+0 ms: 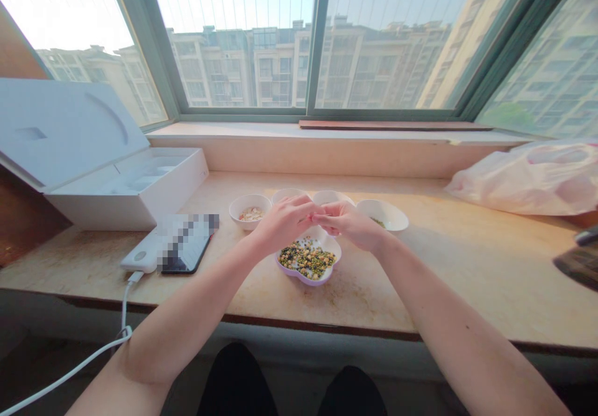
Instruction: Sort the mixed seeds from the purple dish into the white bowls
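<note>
Over the back of a lilac-rimmed, flower-shaped bowl (312,282), my left hand (288,218) and my right hand (351,222) meet with their fingertips together. Both have their fingers closed in a pinch; whatever is between them is too small or hidden to name. Mixed beans (306,259) in green, black and yellow fill the bowl below. Behind the hands stand several small white bowls in a curved row. The left bowl (237,209) has pale flat pieces (251,214) in it, and the right bowl (396,217) has small green beans (378,223). My hands partly cover the middle bowls.
Left of the bowls lie a phone (189,257) and a white power bank (142,251) with a white cable (93,355) hanging over the table edge. An open white box (116,207) stands behind them. A plastic bag (527,179) sits at the right, by the window.
</note>
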